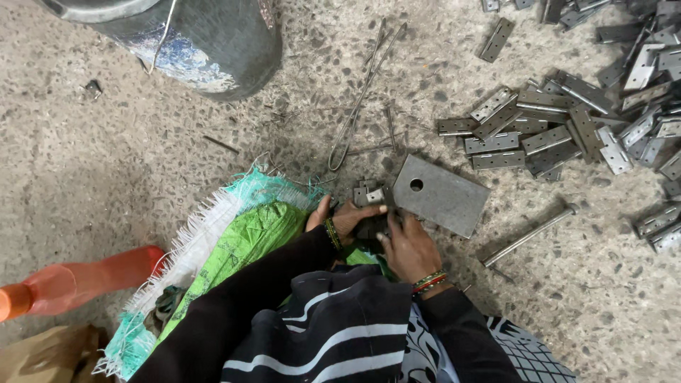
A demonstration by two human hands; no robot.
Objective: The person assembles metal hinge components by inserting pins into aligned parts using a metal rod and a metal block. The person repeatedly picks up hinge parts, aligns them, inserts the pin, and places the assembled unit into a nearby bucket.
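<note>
Head view: both hands meet over a small grey metal hinge (370, 194) beside a flat grey steel plate with one round hole (440, 195). Left hand (349, 216) fingers pinch the hinge; right hand (408, 248) fingers curl against it. Loose grey metal hinges (560, 128) lie far right on the floor.

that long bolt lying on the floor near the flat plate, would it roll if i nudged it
The long bolt looks round and slim, so it would probably roll sideways a little, though its wider head and the rough speckled floor should stop it soon. It appears to be solid metal, likely stiff and heavy for its size.

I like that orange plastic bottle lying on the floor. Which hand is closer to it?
Left. The left hand is on the bottle's side, though well apart from the orange plastic bottle; the right hand is farther away.
</note>
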